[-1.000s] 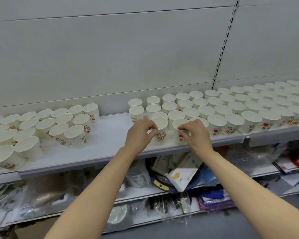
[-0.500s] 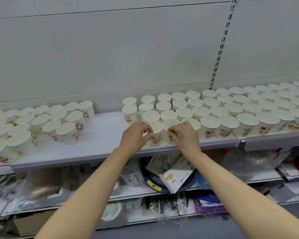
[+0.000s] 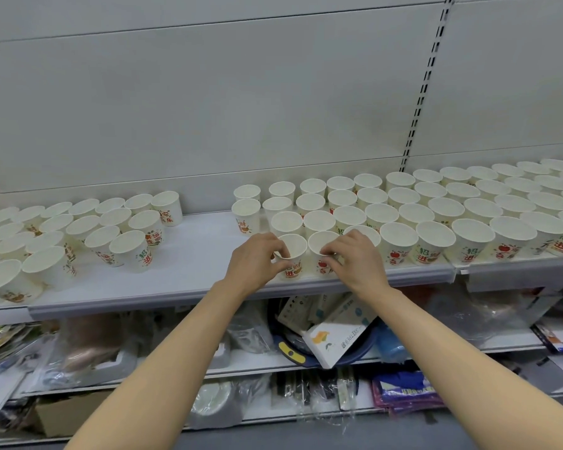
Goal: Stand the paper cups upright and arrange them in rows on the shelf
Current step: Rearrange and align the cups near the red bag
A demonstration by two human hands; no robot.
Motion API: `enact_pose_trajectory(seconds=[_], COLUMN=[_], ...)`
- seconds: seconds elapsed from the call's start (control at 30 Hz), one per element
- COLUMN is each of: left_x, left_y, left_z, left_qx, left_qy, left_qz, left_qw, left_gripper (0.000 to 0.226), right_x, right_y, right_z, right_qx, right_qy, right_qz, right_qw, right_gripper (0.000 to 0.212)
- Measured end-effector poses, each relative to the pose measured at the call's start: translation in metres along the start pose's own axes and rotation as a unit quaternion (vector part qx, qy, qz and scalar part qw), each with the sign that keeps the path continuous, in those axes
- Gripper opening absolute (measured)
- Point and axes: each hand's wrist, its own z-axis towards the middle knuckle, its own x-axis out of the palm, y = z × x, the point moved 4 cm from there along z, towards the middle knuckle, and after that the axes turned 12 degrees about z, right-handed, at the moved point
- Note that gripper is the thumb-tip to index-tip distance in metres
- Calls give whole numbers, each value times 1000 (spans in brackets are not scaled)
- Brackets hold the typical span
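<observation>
Paper cups, head view: my left hand (image 3: 257,259) pinches rim of 1 front-row cup (image 3: 292,251), my right hand (image 3: 355,261) pinches its neighbour cup (image 3: 322,250) just right of it. Since 1 s ago both cups slid a little left along shelf (image 3: 192,254) front edge, closing up row. Loose cluster (image 3: 78,235) far off my left hand not yet aligned.

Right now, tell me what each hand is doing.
Left hand: fingers pinch the rim of the front-row paper cup.
Right hand: fingers pinch the rim of the neighbouring cup.
</observation>
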Motion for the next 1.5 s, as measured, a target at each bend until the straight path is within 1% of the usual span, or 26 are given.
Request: enact_pose_trajectory(seconds=[0.13, 0.27, 0.37, 0.47, 0.53, 0.57, 0.63, 0.7, 0.77, 0.8, 0.87, 0.97, 1.07, 1.17, 1.23, 1.3, 1.4, 1.5], left_x=[-3, -11, -19, -23, -30, -35, -48, -59, -65, -65, -67, -78, -87, -90, -90, -89, -89, -89], left_y=[3, 11, 33, 83, 126, 149, 196, 237, 265, 273, 284, 292, 298, 308, 315, 322, 324, 316], left_z=[-2, -17, -38, -65, -84, -93, -106, -110, -107, -103, -97, -100, -118, -135, -140, -142, -140, -134], left_qx=[7, 1, -30, -114, -188, -225, -287, -309, -291, -272, -228, -180, -152, -140, -129, -125, -127, -131], left_qy=[1, -25, -50, -69, -83, -93, -120, -120, -84, -64, -43, -79, -114, -116, -108, -100, -99, -112], left_qz=[-10, -31, -18, 0, 31, 48, 85, 123, 136, 134, 123, 91, 10, -53, -70, -77, -86, -97], left_qw=[1000, 999, 998, 991, 978, 969, 947, 935, 943, 951, 965, 976, 982, 982, 983, 984, 983, 980], left_gripper=[17, 34, 31, 21, 15, 14, 18, 29, 36, 34, 21, 8, 7, 8, 9, 10, 11, 10], right_x=[2, 0, 13, 38, 56, 66, 86, 109, 135, 147, 172, 206, 235, 264, 282, 294, 299, 285], right_y=[3, 16, 33, 53, 67, 74, 87, 101, 116, 124, 140, 164, 180, 188, 190, 190, 191, 189], right_z=[1, -3, 1, 5, 6, 7, 12, 18, 27, 33, 49, 83, 124, 158, 171, 177, 175, 167], right_qx=[-21, -61, -97, -132, -149, -154, -158, -152, -148, -147, -141, -105, -57, -34, -30, -27, -30, -37], right_qy=[-12, -54, -65, -58, -48, -42, -33, -18, 1, 12, 25, 36, 42, 79, 113, 131, 130, 120], right_qz=[-8, -8, -7, 0, 9, 14, 20, 29, 32, 32, 33, 35, 39, 46, 35, 20, 16, 14], right_qw=[1000, 997, 993, 990, 988, 987, 987, 988, 988, 989, 989, 993, 997, 995, 993, 991, 991, 992], right_gripper=[15, 17, 13, 10, 5, 6, 7, 6, 6, 5, 3, 7, 12, 24, 27, 20, 5, 3])
